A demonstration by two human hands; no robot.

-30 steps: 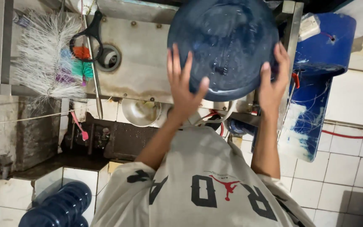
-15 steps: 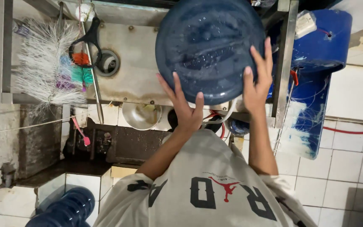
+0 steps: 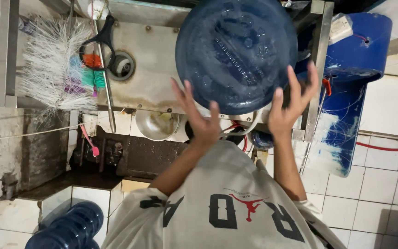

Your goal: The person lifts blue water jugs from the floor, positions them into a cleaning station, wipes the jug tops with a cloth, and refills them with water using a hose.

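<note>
Both hands were raised with fingers spread, left hand (image 3: pixel 198 121) and right hand (image 3: pixel 290 105) open just under the big blue water jug (image 3: pixel 237 54), which sat over the metal sink counter (image 3: pixel 155 87); contact unclear.

No signs, screens or paper labels are in view. You see three bulk containers only.

1. Large round water bottle (image 3: pixel 236 50): dark translucent blue, seen end-on at top centre, over the metal sink unit (image 3: pixel 157 83). Its base carries a short raised moulded strip in the same blue. Your left hand (image 3: pixel 199 117) and right hand (image 3: pixel 289 103), fingers spread, sit at its lower rim.
2. Second water bottle (image 3: pixel 67 228): same blue, ribbed, at the lower left on the tiled floor.
3. Blue drum (image 3: pixel 360 50): opaque, at the upper right, with a small white box (image 3: pixel 341 27) on top.
</note>
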